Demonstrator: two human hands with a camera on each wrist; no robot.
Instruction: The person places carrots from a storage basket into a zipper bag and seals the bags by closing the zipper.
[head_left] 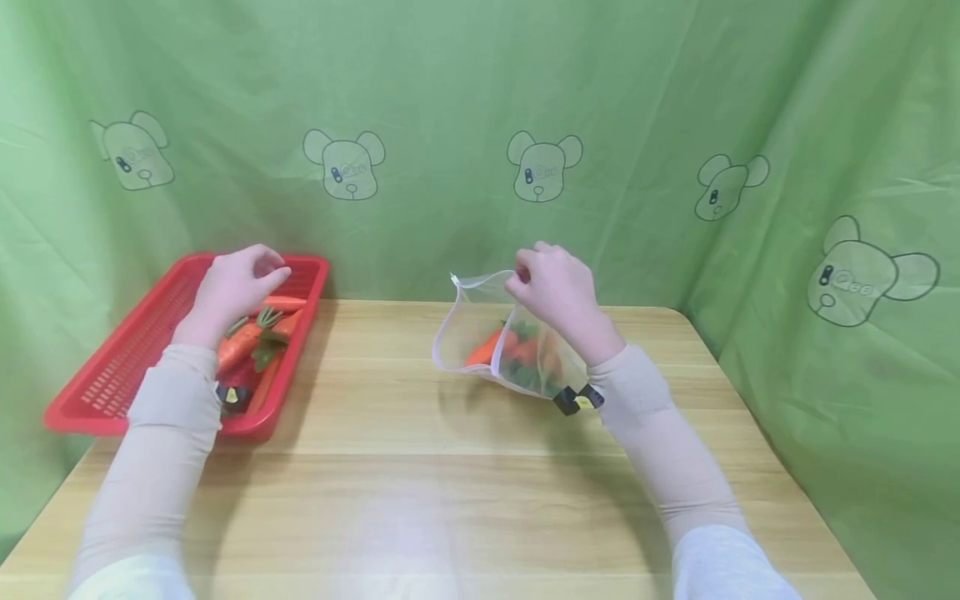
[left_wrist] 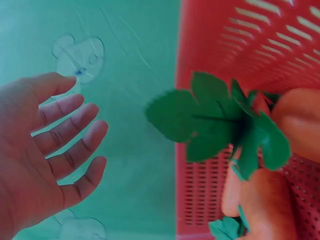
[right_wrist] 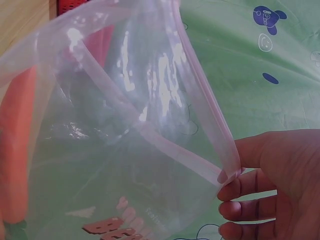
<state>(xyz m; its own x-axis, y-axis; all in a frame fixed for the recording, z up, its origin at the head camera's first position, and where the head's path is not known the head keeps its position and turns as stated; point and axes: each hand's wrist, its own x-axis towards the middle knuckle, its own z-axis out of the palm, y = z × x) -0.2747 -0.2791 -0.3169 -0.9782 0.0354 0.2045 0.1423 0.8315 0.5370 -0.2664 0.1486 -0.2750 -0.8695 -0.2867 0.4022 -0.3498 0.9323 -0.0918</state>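
Over the red basket (head_left: pixel 303 367) my left hand (head_left: pixel 238 283) hovers with nothing in it, its fingers loosely bent and apart in the left wrist view. Below it in the basket lie several orange carrots (left_wrist: pixel 267 205) with green leaves (left_wrist: pixel 215 117). My right hand (head_left: pixel 553 283) pinches the top corner of a clear zip bag (right_wrist: pixel 120 145) between thumb and fingers. The bag's mouth gapes toward the left, edged by a pale zip strip (right_wrist: pixel 175 155). Inside the bag are orange carrots (head_left: pixel 483 348) with green tops, seen through the film.
A wooden table (head_left: pixel 375 483) carries the basket at its left and the bag right of centre. Green curtains (head_left: pixel 442 100) printed with bear heads stand close behind the table and along its right side.
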